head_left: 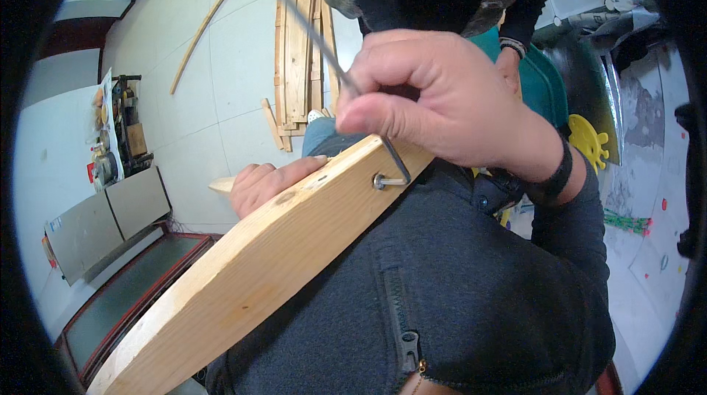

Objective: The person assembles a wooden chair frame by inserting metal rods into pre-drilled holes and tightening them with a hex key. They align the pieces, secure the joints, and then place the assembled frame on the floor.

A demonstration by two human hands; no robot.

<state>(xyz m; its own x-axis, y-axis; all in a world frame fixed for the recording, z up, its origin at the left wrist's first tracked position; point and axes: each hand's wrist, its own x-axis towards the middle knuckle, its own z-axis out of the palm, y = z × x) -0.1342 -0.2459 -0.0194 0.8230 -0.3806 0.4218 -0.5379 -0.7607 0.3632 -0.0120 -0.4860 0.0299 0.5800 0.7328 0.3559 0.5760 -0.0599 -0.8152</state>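
A long pale wooden beam [243,284] with a tapered end lies slantwise across my lap. From its side face sticks a silver bolt [378,181]. The short bent end of an L-shaped hex key [305,26] meets the bolt head, and its long arm points up and to the left. My right hand [434,93] pinches that long arm between thumb and fingers. On the beam's far side my left hand [269,183] is wrapped over the edge, its fingertips partly hidden behind the wood.
Another person's hand [508,67], below a dark sleeve, is close beyond my right wrist. Several wooden planks [298,49] lie stacked on the tiled floor, near a long thin strip [213,23]. A green stool [552,78] and a yellow plastic piece [585,137] are at the right.
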